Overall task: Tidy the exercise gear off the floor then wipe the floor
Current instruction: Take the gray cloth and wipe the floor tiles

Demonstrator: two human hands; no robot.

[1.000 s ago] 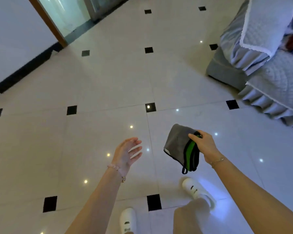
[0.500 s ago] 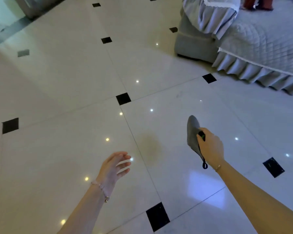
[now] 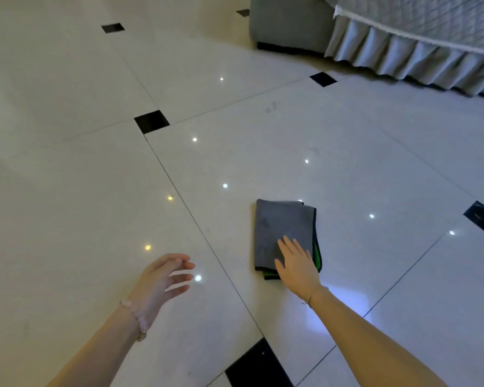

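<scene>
A folded grey cloth (image 3: pixel 280 227) with a green and black edge lies flat on the glossy white tiled floor (image 3: pixel 375 163). My right hand (image 3: pixel 296 263) presses on the cloth's near end with straight, spread fingers. My left hand (image 3: pixel 162 280) hovers above the floor to the left of the cloth, fingers loosely extended, holding nothing. A bead bracelet sits on the left wrist. No exercise gear shows in this view.
A bed with a grey quilted cover and pleated skirt (image 3: pixel 419 51) stands at the top right, beside a grey upholstered block (image 3: pixel 288 23). Small black inset tiles (image 3: pixel 151 121) dot the floor. Faint smudges (image 3: pixel 271 107) mark the tile beyond the cloth.
My right hand carried the cloth in a pinch, lowered it, and now presses it flat on the floor. The view has dropped closer to the floor and turned toward the bed.
</scene>
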